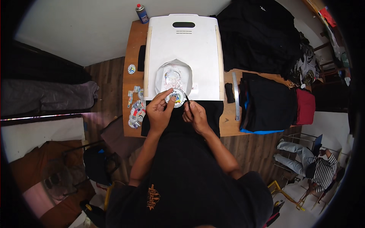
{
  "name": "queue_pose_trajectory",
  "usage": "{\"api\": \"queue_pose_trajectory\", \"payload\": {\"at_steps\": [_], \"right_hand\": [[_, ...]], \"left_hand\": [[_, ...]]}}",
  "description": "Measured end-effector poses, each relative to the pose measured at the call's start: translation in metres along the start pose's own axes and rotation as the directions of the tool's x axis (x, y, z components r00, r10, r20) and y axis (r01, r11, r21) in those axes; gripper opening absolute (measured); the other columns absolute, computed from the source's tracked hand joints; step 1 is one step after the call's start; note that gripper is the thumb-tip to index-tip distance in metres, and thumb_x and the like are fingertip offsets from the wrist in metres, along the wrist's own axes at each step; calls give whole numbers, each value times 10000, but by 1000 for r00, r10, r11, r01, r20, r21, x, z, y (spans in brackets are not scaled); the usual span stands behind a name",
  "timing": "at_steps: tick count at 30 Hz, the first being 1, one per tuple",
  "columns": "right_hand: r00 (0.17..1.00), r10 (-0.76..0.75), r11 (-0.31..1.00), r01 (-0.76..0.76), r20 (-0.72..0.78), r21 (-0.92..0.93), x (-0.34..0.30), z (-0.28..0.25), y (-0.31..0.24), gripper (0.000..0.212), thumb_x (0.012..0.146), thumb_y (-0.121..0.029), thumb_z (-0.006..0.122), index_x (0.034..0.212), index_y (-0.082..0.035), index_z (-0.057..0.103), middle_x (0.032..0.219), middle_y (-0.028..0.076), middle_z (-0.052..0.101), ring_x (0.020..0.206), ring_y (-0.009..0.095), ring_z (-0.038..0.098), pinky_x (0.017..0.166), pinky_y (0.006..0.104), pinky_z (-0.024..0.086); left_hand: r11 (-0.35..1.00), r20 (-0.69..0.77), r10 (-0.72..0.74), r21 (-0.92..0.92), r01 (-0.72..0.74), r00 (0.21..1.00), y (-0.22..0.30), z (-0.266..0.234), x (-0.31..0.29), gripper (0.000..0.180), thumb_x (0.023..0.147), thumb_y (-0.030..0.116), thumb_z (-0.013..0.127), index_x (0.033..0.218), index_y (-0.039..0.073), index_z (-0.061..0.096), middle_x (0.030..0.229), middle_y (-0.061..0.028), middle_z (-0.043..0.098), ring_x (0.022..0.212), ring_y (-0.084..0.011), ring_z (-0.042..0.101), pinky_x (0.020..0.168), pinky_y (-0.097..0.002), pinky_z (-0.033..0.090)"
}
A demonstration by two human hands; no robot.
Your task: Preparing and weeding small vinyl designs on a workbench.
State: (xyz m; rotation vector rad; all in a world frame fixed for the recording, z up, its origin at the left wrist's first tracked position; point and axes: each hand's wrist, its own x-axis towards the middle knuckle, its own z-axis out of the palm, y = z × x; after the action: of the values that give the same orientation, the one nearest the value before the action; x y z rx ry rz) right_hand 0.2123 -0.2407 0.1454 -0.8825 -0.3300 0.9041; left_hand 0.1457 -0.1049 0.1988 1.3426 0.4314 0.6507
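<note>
My left hand [159,113] pinches a round white emblem [176,102] with a coloured design, thumb across its face. In my right hand [195,116] is a slim black tool [187,99], its tip against the emblem's right edge; its exact kind is too small to make out. Both hands are over the near edge of a white panel [205,49] with an oval handle slot. Just beyond the emblem, a crumpled whitish sheet [161,78] with a faint printed design lies on the panel. Black cloth [209,112] spreads beneath the panel's near edge.
Several cut emblems [135,116] lie on the wooden table [133,41] at left, near a spray can [142,14]. At right are a metal ruler [236,97], folded black garments [268,102] and a red one [305,108]. Farther right sits a person [323,173] in stripes.
</note>
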Motion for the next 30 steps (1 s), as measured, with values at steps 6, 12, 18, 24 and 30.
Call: {"api": "queue_pose_trajectory", "payload": {"at_steps": [6,12,18,24,30], "right_hand": [[1000,1,1000,-1,-1,0,0,0,0,384,1079,-364,363,888,-54,487,556,-42,289,457,68,255,475,246,255],[1000,-6,1000,6,6,0,1,0,0,381,1081,-358,358,891,-55,487,561,-43,291,459,68,251,475,248,251],[1000,-14,1000,14,1,-11,1,0,0,378,1080,-359,361,890,-56,486,567,-43,294,467,67,253,479,248,250],[1000,-4,1000,4,-23,-9,0,1,-1,380,1079,-367,365,889,-59,483,568,-41,295,471,67,257,481,249,254],[1000,9,1000,-9,-25,15,0,0,0,378,1079,-364,364,891,-59,484,565,-42,294,466,65,259,478,248,255]], "left_hand": [[1000,-3,-9,-12,9,1000,-2,0,0,288,911,-65,633,1198,-88,630,1114,-113,646,929,-96,629,749,-193,496],[1000,-5,6,-16,-6,1000,-1,1,1,289,911,-63,634,1200,-89,627,1113,-116,647,938,-100,633,758,-195,500],[1000,3,-2,-13,2,1000,0,1,1,288,912,-64,632,1198,-93,625,1097,-111,651,938,-100,633,764,-197,499],[1000,-2,-5,-12,5,1000,1,2,1,287,911,-68,631,1196,-96,625,1078,-108,656,934,-100,634,764,-199,500],[1000,5,-8,-12,8,1000,-1,1,1,306,906,-75,632,1210,-101,613,1105,-118,647,976,-115,629,815,-211,502]]}}
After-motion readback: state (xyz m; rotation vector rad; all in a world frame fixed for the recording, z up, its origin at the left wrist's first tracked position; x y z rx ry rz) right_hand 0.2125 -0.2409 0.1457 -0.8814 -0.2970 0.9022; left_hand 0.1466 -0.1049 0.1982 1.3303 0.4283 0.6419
